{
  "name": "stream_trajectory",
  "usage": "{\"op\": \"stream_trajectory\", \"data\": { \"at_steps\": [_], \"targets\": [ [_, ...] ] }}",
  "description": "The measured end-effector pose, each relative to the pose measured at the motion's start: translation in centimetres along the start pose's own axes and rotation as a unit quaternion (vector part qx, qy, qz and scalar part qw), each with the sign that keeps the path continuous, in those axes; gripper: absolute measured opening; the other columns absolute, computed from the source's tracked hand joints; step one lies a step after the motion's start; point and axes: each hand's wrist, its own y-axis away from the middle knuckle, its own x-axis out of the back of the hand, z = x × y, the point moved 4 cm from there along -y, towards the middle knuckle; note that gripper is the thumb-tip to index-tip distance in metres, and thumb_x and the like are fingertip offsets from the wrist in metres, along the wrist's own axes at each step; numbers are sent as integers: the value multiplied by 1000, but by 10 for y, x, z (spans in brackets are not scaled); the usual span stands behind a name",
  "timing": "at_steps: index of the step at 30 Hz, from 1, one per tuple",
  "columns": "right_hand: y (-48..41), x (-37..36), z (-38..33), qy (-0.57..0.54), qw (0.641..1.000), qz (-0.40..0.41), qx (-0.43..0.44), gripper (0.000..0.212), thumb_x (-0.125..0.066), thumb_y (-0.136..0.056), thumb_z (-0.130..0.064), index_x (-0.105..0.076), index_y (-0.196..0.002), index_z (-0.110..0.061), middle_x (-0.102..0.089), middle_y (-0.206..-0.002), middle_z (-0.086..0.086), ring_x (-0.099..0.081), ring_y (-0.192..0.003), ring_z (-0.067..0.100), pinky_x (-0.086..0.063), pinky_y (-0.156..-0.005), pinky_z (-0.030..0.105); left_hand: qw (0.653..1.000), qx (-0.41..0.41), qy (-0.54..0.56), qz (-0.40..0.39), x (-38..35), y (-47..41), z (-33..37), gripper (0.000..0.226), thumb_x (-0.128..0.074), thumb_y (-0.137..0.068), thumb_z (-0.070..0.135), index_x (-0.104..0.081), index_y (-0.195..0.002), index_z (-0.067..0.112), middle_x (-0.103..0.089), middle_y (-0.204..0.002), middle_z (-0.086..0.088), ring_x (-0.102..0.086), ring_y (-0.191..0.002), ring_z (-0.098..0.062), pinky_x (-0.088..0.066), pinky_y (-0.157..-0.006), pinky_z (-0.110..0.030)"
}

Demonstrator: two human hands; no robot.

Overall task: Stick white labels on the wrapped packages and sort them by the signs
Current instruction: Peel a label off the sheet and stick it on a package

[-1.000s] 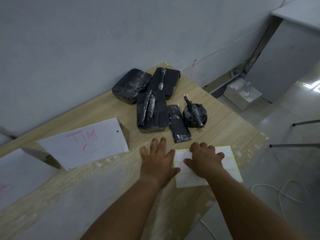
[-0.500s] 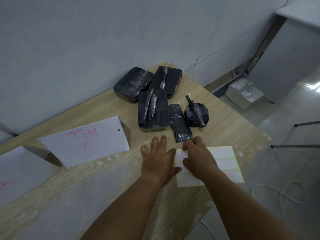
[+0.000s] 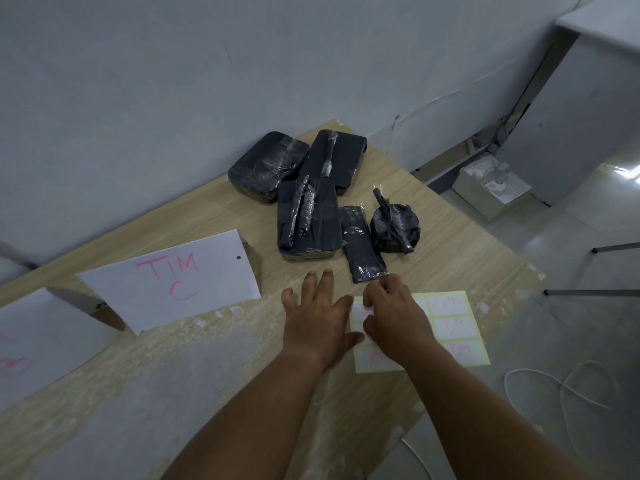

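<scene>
1. The left hand (image 3: 317,318) lies palm down on the wooden table (image 3: 207,375), fingers straight and spread, holding nothing. Its thumb rests on the left edge of the label sheet (image 3: 450,327)
2. The right hand (image 3: 394,317) sits on the left part of the same sheet with its fingers bent and their tips bunched down at the sheet's far left corner. Whether they have hold of a label, I cannot tell
3. The label sheet lies flat near the table's right edge, with faint pink writing on the white labels that show to the right of the hand
4. Five black wrapped packages lie clustered at the far end of the table, none bearing a white label
5. The rounded package (image 3: 266,166) is nearest the wall, and the flat package (image 3: 337,157) lies beside it on the right
6. The large package (image 3: 308,223) lies in front of those two and touches both
7. The slim package (image 3: 362,245) lies just right of the large one, its near end just beyond the right hand's knuckles
8. The round package (image 3: 394,226) is furthest right, beside the slim one
9. The TIM C sign (image 3: 173,278), white with pink letters, stands left of the hands, and a second sign (image 3: 41,341) is at the left edge, its writing mostly cut off
10. On the floor to the right lie a white cable (image 3: 561,386) and a white box (image 3: 491,187)
</scene>
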Motion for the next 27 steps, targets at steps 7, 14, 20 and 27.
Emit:
{"op": "stream_trajectory", "data": {
  "at_steps": [7, 14, 20, 27],
  "targets": [
    [0, -3, 0, -2, 1000, 0, 8, 20, -62, -83, -15, -50, -99, -20, -40, -121, 0, -43, -96, 16, -37, -68, 27, 1000, 2, -9, 6, -1, 0, -1, 64, -51, -81, 73, -40, -137, 44, -3, -163, -7, 1, -148, -35, -7, -102, -62],
    [5, -3, 6, -13, 1000, 21, 16, 23, -63, -80, -16, -52, -100, -17, -40, -116, -1, -43, -97, 17, -37, -64, 26, 1000, 3, -4, 2, -2, 1, -2, 66, -50, -81, 74, -39, -139, 44, -3, -164, -6, 2, -148, -34, -7, -103, -61],
    [6, -2, 11, -5, 1000, 17, 21, 20, -62, -85, -23, -48, -99, -21, -39, -118, -3, -42, -89, 12, -41, -64, 27, 1000, 3, 8, -8, -4, 4, -5, 69, -44, -83, 76, -30, -144, 46, -2, -164, -6, 1, -149, -33, -11, -107, -62],
    [11, -5, 18, -35, 998, 44, 24, 22, -66, -83, -24, -50, -98, -20, -39, -116, -5, -47, -82, 12, -42, -61, 27, 999, 6, 15, -28, -7, 6, -6, 80, -41, -80, 81, -19, -148, 47, 1, -165, -5, 1, -149, -32, -11, -110, -61]
  ]
}}
